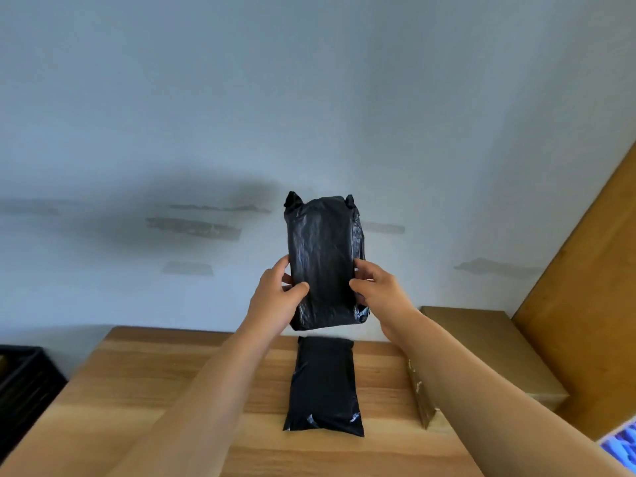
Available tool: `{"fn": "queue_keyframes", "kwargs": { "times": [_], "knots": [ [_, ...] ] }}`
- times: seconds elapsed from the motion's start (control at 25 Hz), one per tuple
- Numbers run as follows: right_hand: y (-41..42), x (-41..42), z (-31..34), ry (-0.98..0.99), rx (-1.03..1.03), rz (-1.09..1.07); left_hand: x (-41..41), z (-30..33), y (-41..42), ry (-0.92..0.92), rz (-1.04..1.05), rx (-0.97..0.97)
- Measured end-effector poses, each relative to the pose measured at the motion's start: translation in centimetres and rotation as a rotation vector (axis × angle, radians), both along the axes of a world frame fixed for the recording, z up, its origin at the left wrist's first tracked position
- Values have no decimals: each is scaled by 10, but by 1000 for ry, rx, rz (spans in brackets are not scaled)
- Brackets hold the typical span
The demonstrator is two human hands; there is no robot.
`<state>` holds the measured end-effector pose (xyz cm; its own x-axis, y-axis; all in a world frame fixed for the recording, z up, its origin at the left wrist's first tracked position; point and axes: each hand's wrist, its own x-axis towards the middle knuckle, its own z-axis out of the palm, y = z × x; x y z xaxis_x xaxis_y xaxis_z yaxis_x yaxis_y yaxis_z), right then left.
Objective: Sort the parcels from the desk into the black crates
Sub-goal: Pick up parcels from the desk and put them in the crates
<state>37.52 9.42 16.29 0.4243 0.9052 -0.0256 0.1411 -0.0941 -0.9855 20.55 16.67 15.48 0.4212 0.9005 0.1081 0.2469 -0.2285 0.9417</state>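
Note:
A black plastic-wrapped parcel (323, 259) is held upright in the air above the wooden desk (165, 390). My left hand (275, 294) grips its lower left edge, thumb across the front. My right hand (378, 290) grips its lower right edge the same way. A second black parcel (323, 383) lies flat on the desk below the raised one. A black crate (24, 380) shows partly at the left edge, beside the desk.
A cardboard box (488, 349) sits to the right of the desk, with a small cardboard box (421, 397) half hidden behind my right forearm. A wooden panel (592, 304) rises at the far right. A stained pale wall fills the background.

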Motion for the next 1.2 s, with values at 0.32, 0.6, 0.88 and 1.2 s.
{"fn": "queue_keyframes", "kwargs": {
  "times": [0.32, 0.6, 0.88, 1.2],
  "knots": [
    [-18, 4, 51, 78, 76, -30, -9, 46, -10, -196, -1, -70],
    [-17, 3, 59, 392, 69, 67, -22, 68, -11, -450, 97, -202],
    [-17, 1, 59, 377, -22, 221, -33, 65, -8, -408, 104, -64],
    [-19, -10, 56, 270, 114, 179, -29, 64, -12, -470, 86, 24]
  ]
}}
